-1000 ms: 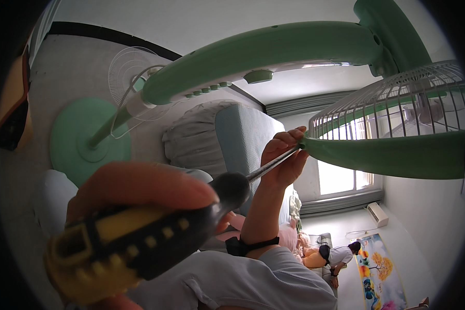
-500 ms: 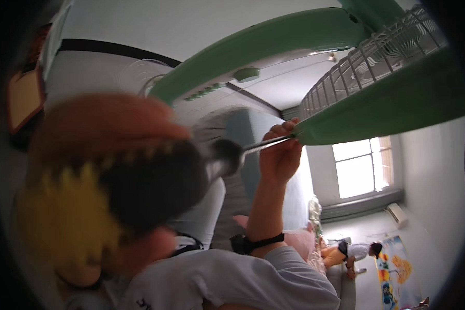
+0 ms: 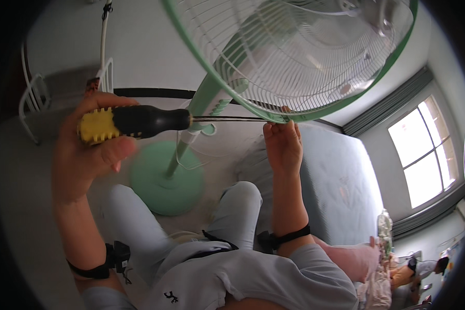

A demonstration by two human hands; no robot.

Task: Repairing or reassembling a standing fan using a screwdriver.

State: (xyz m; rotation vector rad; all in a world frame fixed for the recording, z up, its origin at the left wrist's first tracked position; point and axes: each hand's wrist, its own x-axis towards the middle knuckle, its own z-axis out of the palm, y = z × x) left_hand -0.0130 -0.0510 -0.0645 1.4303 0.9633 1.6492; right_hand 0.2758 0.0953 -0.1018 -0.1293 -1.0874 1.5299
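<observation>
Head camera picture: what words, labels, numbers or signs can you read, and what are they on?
No words or numbers can be read.
Grey shirt: small dark emblem, too small to make out.
Screwdriver and fan: no readable lettering.

No words or numbers could be read anywhere in view. The one sign that showed was a small dark mark on the near left part of the light grey shirt; it stood out as a few crooked strokes, too small to make out as letters or a figure
</observation>
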